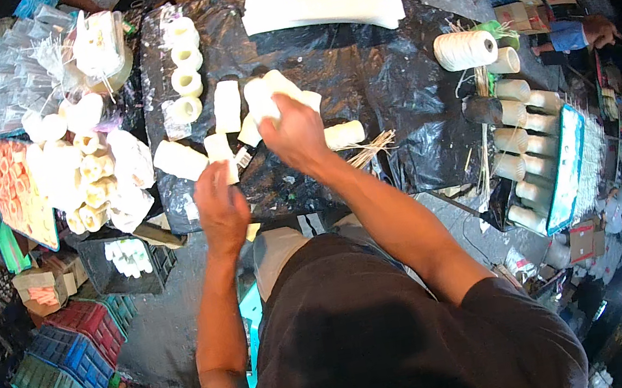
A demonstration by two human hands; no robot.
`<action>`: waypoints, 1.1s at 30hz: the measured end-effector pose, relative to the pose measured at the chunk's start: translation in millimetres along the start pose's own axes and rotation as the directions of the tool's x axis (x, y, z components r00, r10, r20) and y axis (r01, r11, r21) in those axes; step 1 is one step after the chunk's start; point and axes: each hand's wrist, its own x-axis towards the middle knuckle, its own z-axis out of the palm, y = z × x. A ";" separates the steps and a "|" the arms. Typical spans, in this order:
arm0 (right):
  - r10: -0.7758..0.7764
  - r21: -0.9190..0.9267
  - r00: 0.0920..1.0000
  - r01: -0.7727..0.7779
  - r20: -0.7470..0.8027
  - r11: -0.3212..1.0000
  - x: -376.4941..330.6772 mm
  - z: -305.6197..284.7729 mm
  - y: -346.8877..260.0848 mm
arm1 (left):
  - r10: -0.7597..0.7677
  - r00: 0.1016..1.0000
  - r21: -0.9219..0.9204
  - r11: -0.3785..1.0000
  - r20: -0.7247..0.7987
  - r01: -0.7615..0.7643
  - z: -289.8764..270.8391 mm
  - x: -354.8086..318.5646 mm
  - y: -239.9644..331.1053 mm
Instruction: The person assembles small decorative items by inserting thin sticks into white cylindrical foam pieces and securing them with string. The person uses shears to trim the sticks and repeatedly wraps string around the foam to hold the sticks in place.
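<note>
Both hands busy over the black sheet [359, 87]: right hand [293, 135] clutching a white roll [266, 96], left hand [220, 205] gripping another roll [220, 153].

Table cover [391, 82]: glossy, crinkled black plastic sheet. White rolls [226, 105]: matt, soft-looking. String spool [465, 49]: rough fibrous twine. Crates [76, 361]: moulded plastic.
</note>
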 end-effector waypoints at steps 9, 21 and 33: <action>0.276 0.259 0.860 -0.410 0.429 0.874 -119.2 -77.0 85.2 | -0.050 0.976 -0.266 0.958 0.214 0.107 77.8 -46.2 11.9; -0.227 -0.192 0.973 0.232 0.046 0.954 -96.6 -80.6 204.8 | -0.489 0.742 -0.281 0.712 0.459 0.643 92.4 -38.1 32.2; -0.074 0.140 0.991 0.057 0.116 0.988 -65.7 -109.3 180.2 | -0.290 0.897 0.171 0.954 0.334 0.244 96.1 -48.5 42.2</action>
